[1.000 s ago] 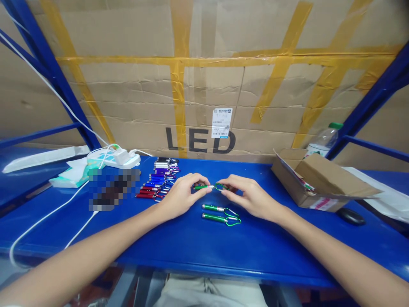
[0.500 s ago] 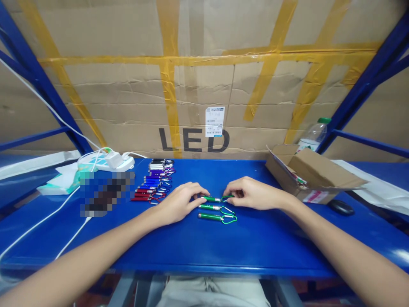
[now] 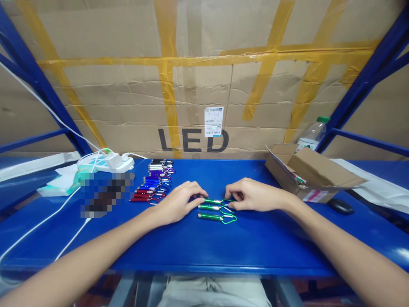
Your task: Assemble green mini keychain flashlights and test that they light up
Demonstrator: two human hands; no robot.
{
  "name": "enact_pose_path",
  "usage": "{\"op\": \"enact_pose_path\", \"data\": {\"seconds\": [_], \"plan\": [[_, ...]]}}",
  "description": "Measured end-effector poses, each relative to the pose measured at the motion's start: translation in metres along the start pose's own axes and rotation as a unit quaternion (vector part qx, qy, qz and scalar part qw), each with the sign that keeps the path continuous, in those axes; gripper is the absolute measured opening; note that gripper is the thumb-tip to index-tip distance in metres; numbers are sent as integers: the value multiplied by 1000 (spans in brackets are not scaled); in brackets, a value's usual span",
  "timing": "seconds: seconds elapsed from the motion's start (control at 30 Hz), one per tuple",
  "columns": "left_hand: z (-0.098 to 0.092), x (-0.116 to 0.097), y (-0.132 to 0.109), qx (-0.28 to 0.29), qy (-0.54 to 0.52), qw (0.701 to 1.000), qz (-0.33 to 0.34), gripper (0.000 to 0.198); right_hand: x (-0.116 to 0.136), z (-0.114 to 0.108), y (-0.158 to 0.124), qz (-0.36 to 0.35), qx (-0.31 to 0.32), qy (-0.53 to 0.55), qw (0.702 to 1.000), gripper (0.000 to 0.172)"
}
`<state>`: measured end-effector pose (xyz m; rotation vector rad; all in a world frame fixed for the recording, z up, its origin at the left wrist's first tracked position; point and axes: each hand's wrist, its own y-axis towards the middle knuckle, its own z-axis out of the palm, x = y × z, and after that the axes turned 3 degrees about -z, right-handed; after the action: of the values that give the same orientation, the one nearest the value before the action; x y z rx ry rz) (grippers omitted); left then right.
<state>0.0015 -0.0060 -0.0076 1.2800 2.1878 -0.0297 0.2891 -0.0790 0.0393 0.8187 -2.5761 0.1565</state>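
Observation:
Three green keychain flashlights with carabiners lie side by side on the blue table [image 3: 204, 247]. My left hand [image 3: 179, 201] pinches the barrel end of the farthest green flashlight [image 3: 213, 201], and my right hand [image 3: 252, 195] pinches its green carabiner. That flashlight rests on the table just behind the two other green flashlights [image 3: 214, 212]. A row of red, blue, purple and black flashlights [image 3: 154, 181] lies to the left of my left hand.
An open cardboard box [image 3: 306, 175] sits at the right with a plastic bottle [image 3: 311, 133] behind it and a black mouse [image 3: 340, 206] beside it. A white power strip [image 3: 110, 161], white cables and a tissue pack [image 3: 64, 182] lie at the left. A large taped carton marked LED stands behind.
Both hands lowered the green flashlight from above the table down next to the two others. The view shifted slightly.

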Motion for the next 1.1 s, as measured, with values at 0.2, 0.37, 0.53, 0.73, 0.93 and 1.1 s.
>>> {"op": "enact_pose_path", "data": {"seconds": [0.2,0.37,0.53,0.73,0.93,1.1], "plan": [[0,-4,0,-24,-32,999,-34,28,4,11,5,-34,-95,-12,995,23],[6,1,5,-91,-199,969,-116,36,20,30,8,-115,-78,-20,990,31],[9,8,12,-124,-282,938,-158,56,32,40,8,-151,-24,-45,987,16],[7,10,13,-132,-326,922,-165,64,34,35,6,-147,-72,1,987,14],[3,9,12,-158,-367,902,-163,61,18,30,12,-77,-322,158,930,22],[1,7,14,-166,-397,884,-183,60,-4,31,17,7,-357,182,916,35]]}}
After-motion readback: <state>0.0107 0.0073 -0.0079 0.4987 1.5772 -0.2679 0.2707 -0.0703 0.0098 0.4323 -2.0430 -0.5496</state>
